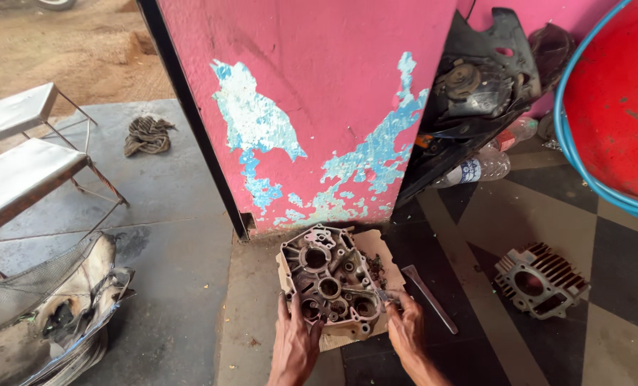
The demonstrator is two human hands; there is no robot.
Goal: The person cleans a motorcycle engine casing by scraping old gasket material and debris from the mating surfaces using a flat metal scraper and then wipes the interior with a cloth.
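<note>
A dirty grey engine crankcase half [331, 284] lies open side up on a piece of brown cardboard [376, 251] on the floor, at the foot of a pink wall. My left hand [294, 343] rests on its near left edge with fingers spread over the rim. My right hand [405, 328] is at its near right edge, fingers pinched on a small metal tool [383, 295] that touches the casing. A long flat metal bar [429, 297] lies on the floor just right of the cardboard.
A finned engine cylinder [540, 280] lies to the right on the checkered floor. Black bike panels [476, 86], plastic bottles [476, 169], a red drum [612, 93] with blue hose stand at back right. A metal bench [18, 164], rag [147, 134] and damaged seat [54, 307] sit left.
</note>
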